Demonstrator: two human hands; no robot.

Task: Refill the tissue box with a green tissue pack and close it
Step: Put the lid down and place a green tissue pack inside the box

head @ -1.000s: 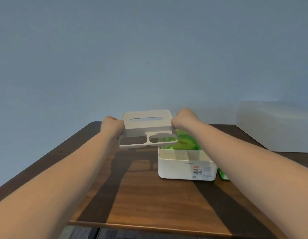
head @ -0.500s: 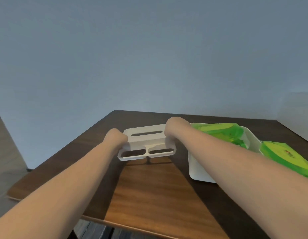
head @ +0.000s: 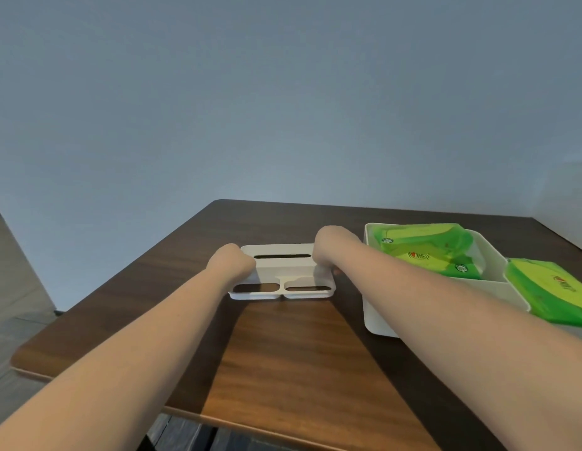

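both hands (l [head: 232,263], r [head: 330,249]) clamped on lid [head: 283,271] ends, lid flat on table [head: 283,353], left of box [head: 377,317] w/ green pack [head: 426,252].

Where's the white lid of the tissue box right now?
The lid sits low on the wooden table near the middle of the head view, gripped between the left hand and right hand, just left of the open box.
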